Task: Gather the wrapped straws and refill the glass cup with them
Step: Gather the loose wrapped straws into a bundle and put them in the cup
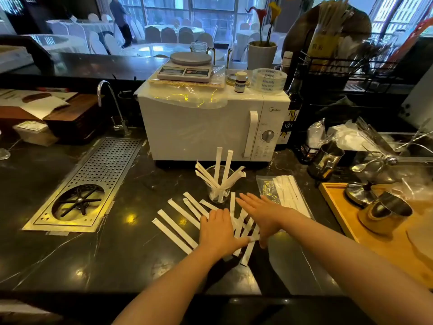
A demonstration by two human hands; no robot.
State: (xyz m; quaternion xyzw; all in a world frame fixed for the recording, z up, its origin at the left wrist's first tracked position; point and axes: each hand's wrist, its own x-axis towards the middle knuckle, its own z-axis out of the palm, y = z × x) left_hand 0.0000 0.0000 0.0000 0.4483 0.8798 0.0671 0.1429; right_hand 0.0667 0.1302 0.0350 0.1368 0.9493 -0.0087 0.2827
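Paper straws [178,227] fan out before the cup [219,184], under both flat hands' released fingers [248,200], left hand [219,231] nearer.

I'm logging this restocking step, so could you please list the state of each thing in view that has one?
Glass cup: upright, partly filled with wrapped straws.
Loose wrapped straws: lying scattered flat on the counter.
Plastic bag of straws: lying flat, right of the cup.
Left hand: open, flat on the straws.
Right hand: open, fingers spread over the straws.
Microwave: door closed.
Tap: no water visible.
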